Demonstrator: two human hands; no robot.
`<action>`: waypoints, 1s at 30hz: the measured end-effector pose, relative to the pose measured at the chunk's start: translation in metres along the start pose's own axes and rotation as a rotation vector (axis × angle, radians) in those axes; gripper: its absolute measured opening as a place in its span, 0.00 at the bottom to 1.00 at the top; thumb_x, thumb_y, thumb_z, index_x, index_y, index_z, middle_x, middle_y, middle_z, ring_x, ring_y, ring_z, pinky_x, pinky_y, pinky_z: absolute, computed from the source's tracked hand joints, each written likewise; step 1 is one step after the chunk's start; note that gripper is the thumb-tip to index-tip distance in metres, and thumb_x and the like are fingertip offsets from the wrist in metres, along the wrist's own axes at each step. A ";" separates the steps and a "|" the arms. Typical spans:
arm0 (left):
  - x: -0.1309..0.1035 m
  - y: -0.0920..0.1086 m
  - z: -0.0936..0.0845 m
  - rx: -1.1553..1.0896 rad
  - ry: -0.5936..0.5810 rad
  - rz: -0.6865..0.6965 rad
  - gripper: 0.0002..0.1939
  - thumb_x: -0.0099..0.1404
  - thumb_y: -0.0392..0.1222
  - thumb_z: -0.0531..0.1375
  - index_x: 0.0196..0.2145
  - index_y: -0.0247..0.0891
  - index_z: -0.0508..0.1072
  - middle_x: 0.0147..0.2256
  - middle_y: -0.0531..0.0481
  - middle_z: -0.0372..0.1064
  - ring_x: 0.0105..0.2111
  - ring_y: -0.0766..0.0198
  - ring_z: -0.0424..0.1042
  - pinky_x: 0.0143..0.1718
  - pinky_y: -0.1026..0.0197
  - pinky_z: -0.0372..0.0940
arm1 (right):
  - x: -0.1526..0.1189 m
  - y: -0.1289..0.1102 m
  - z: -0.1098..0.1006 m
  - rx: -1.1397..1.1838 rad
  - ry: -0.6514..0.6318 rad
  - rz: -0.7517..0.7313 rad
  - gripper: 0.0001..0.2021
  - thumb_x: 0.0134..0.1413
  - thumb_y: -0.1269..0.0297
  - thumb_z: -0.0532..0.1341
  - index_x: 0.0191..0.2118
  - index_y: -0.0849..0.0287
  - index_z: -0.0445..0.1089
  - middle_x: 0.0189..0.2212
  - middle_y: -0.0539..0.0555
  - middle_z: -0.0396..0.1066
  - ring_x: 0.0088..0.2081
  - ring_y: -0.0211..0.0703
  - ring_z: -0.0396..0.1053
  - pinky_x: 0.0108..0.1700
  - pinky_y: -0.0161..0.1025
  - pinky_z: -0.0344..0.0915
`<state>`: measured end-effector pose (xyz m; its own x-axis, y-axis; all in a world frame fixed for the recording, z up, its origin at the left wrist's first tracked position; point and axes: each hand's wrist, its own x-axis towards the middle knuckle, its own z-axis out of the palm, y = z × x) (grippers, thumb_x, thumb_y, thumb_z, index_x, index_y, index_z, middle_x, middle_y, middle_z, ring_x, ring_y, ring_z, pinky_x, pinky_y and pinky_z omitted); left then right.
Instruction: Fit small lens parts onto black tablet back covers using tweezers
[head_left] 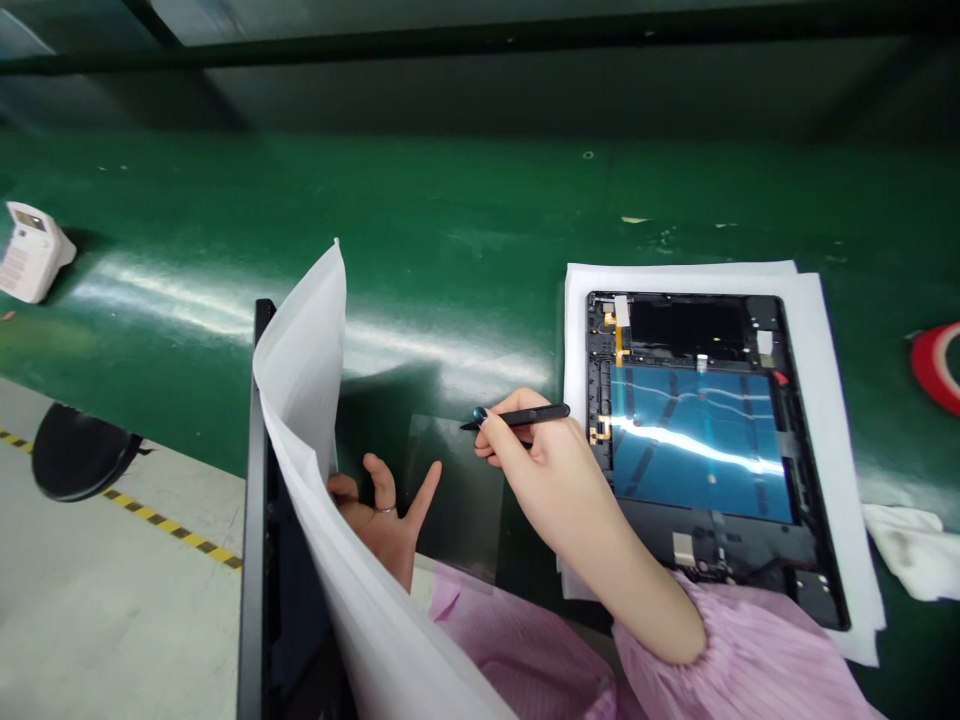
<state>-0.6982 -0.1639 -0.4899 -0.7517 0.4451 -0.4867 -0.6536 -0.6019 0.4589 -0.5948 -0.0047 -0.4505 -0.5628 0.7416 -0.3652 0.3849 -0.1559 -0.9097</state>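
My right hand grips a slim black pointed tool, its tip towards the left. Under the tip lies a thin clear film at the green table's front edge. My left hand is partly hidden behind a white sheet; two of its fingers stick out apart, one with a ring, while the others curl in at the sheet. The sheet leans against a dark, flat, black-framed panel standing tilted on edge. To the right lies an opened tablet with its inside showing, beyond my right wrist.
White paper sheets lie beneath the tablet. A white cloth and a red tape roll are at the right. At the far left stands a white device on the green table. A black stool is below, near striped floor tape.
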 end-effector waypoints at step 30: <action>0.000 0.004 -0.007 0.117 -0.019 0.012 0.17 0.72 0.66 0.55 0.42 0.56 0.77 0.32 0.65 0.83 0.53 0.59 0.76 0.72 0.25 0.25 | -0.003 -0.002 0.001 -0.027 0.009 -0.029 0.11 0.61 0.54 0.52 0.32 0.53 0.61 0.26 0.53 0.74 0.31 0.52 0.76 0.35 0.48 0.69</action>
<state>-0.7001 -0.1706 -0.4933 -0.7606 0.4515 -0.4664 -0.6492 -0.5263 0.5492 -0.5945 -0.0068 -0.4479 -0.5671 0.7515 -0.3371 0.3885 -0.1169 -0.9140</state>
